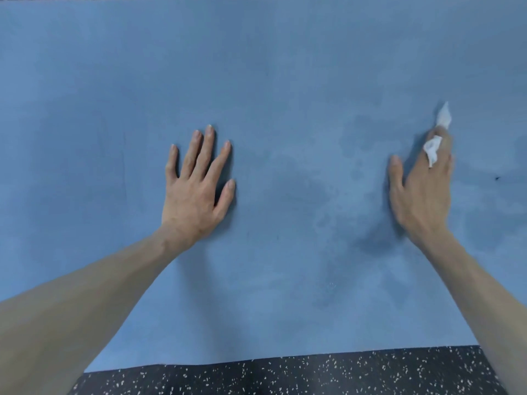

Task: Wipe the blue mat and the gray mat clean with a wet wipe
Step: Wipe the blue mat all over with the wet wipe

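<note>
Blue mat (256,67) partly wiped: darker damp patches near right hand (422,192), which pinched wet wipe (433,149) between fingers. Left hand (196,189) flat, fingers spread, left of patches. Gray mat not visible, likely remaining.

There was one flat blue foam mat (256,67), one crumpled white wet wipe (433,148), and two bare hands: left (196,192), right (422,189).

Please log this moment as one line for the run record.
left hand flat on blue mat | right hand holds wet wipe on mat | damp patches near right hand | gray mat unseen
</note>
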